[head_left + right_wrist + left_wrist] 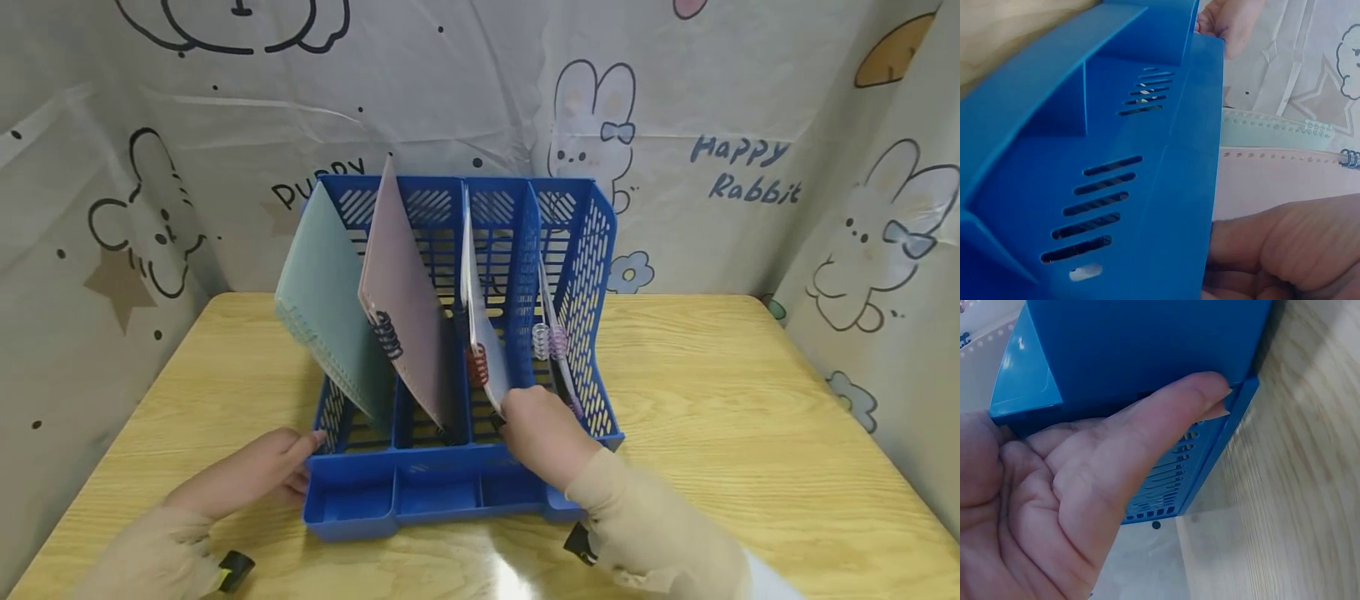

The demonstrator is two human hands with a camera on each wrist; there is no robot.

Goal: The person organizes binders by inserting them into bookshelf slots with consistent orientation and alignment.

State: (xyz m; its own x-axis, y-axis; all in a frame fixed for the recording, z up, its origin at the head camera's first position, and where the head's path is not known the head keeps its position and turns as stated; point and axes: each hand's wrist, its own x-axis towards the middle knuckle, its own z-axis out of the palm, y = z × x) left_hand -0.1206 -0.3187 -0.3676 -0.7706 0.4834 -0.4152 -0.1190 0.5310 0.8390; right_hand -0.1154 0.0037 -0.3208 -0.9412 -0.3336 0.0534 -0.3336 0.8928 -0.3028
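Note:
A blue plastic file rack [427, 457] with upright compartments stands on the table. At its left front corner my left hand [258, 471] holds the side wall; in the left wrist view straight fingers [1166, 425] lie along the outside of the rack. My right hand [543, 433] reaches over the front wall, fingers curled at the lower corner of a white notebook [487, 346] with a red coil [477, 365]. In the right wrist view the front wall partly hides these curled fingers [1241, 250]. Left of it lean a pink notebook [408, 300] and a mint-green notebook [322, 292].
In the rightmost compartment stand slim notebooks with a white coil [540, 342] and a purple coil [557, 342]. Shallow trays [348, 500] run along the rack's front. A printed cloth [465, 100] hangs behind the wooden table [712, 417] and along its sides.

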